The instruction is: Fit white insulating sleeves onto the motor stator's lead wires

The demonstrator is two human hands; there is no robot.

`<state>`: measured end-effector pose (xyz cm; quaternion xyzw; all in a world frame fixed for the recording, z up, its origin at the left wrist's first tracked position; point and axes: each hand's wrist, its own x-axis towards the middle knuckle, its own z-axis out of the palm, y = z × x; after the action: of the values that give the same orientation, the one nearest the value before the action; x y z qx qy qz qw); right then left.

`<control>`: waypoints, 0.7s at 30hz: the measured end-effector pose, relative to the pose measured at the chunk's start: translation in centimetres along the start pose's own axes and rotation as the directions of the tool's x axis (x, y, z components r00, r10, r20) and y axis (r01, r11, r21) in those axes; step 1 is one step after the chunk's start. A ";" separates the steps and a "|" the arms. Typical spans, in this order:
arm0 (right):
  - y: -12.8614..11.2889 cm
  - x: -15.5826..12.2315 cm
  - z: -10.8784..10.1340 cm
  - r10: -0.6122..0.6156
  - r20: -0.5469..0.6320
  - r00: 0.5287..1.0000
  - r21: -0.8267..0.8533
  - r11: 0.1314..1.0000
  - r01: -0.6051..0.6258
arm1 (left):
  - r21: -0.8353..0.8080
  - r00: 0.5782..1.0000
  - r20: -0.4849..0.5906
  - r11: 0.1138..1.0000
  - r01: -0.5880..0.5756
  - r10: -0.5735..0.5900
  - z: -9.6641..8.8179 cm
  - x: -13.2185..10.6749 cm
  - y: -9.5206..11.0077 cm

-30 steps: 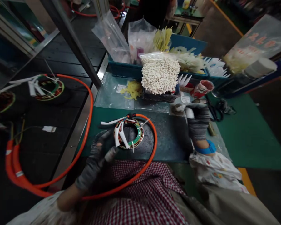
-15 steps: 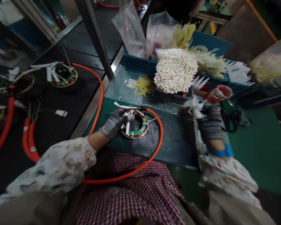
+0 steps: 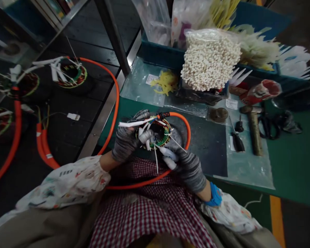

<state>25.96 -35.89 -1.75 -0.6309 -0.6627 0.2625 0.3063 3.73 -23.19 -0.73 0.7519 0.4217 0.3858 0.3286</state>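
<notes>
My left hand (image 3: 130,139), in a grey knitted glove, is closed on the left side of a ring-shaped motor stator (image 3: 166,139) with a green inner band. The stator is raised and tilted over the table edge. White sleeved leads (image 3: 134,123) and an orange cable (image 3: 188,129) come off it, the cable looping towards my lap. My right hand (image 3: 187,165), gloved too, is closed around a pale, pointed plastic hand tool (image 3: 168,153). Its tip is at the stator's near rim; whether it touches, I cannot tell. Thin white ties (image 3: 156,160) stick out from the rim.
Behind lie a bag of white sticks (image 3: 210,58), yellow pieces (image 3: 166,82) and a blue bin (image 3: 155,55). To the right are a hammer (image 3: 254,132), a screwdriver (image 3: 237,137), scissors (image 3: 270,126) and a red cup (image 3: 263,91). More stators (image 3: 71,74) stand on the left.
My right hand has come from the right side of the table to the stator, with the pale tool in it. My left hand has lifted and tilted the stator towards me. The view has shifted.
</notes>
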 end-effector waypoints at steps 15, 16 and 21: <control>-1.7 1.4 -1.4 -0.192 -0.036 0.981 -0.128 0.974 0.186 | 0.071 0.952 0.000 0.950 -0.304 0.305 -0.4 -3.4 0.4; -1.8 1.5 -1.6 -0.194 -0.048 0.980 -0.140 0.973 0.185 | 0.100 0.962 0.014 0.957 -0.274 0.274 -0.4 -3.4 0.5; -1.9 1.6 -2.3 -0.201 -0.056 0.978 -0.173 0.967 0.189 | 0.184 0.973 0.059 0.955 -0.232 0.225 -0.6 -3.1 1.2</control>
<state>26.30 -34.48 1.32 -0.5954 -0.7296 0.1514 0.3005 2.62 -26.33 -0.42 0.8305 0.3605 0.3654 0.2164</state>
